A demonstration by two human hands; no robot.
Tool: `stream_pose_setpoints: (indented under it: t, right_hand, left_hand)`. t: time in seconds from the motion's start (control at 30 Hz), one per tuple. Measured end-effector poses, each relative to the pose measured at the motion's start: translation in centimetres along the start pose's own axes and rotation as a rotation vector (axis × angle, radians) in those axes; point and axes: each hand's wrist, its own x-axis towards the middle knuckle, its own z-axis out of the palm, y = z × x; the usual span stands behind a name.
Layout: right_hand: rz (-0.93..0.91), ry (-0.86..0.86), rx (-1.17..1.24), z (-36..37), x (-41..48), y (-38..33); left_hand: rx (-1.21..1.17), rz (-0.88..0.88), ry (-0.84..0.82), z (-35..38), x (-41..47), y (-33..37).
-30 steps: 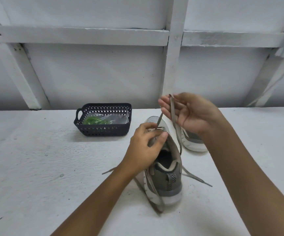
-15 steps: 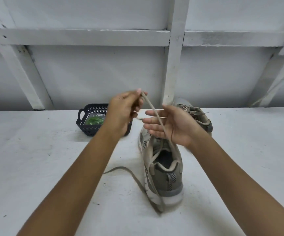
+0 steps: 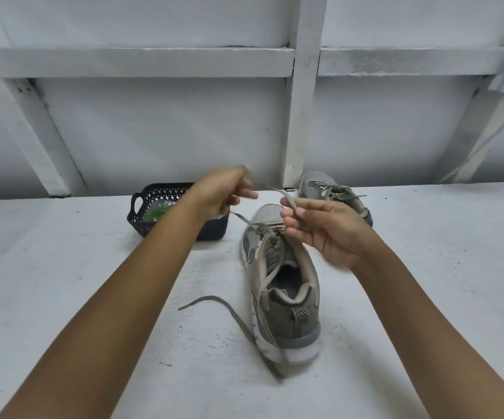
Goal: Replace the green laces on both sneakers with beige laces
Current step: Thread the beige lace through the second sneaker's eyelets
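Note:
A grey-beige sneaker (image 3: 287,297) stands on the white table, heel toward me. A beige lace (image 3: 232,313) runs through its front eyelets; one end trails on the table to the left of the shoe. My left hand (image 3: 225,189) pinches a stretch of this lace above the toe. My right hand (image 3: 320,228) pinches the lace's other end just right of the toe. A second sneaker (image 3: 335,195) with beige laces lies behind my right hand. Green laces (image 3: 157,213) lie inside the black basket.
The black plastic basket (image 3: 142,219) stands at the back left, against the white wall with its wooden beams (image 3: 302,116). The white table (image 3: 63,282) stretches to both sides.
My left hand left the shoe's tongue, rose with the lace and moved back over the basket. My right hand dropped lower and now pinches the lace end near the toe.

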Motion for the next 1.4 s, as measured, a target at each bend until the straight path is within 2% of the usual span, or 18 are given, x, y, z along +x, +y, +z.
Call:
stream_pose_setpoints:
  t: [0.1,0.23,0.33,0.4,0.53,0.73,1.4]
  right_hand:
    - [-0.095,0.12,-0.011,-1.0,0.5,-0.1]
    - [-0.105,0.286,-0.131,-2.5,1.4,1.3]
    - [-0.094,0.332,-0.184,-2.8,1.8,3.0]
    - [-0.116,0.339,-0.13,-2.9,2.1,3.8]
    - [-0.161,0.347,-0.11,-3.0,2.5,4.8]
    - [-0.211,0.366,-0.176,-3.0,2.9,5.3]
    - [-0.341,0.39,-0.338,-2.7,2.6,6.1]
  left_hand:
    - [0.341,0.095,-0.031,2.3,-1.1,-1.6]
    - [0.566,0.131,-0.08,5.5,-2.1,-4.4]
    - [0.638,0.122,-0.055,6.4,-2.2,-5.2]
    - [0.544,0.132,-0.072,6.6,-2.1,-5.4]
    - [-0.053,0.115,-0.115,6.9,-2.6,-6.8]
    - [-0.322,0.059,-0.023,7.4,-2.6,-7.6]
    - [-0.387,0.13,-0.068,7.4,-2.6,-7.7]
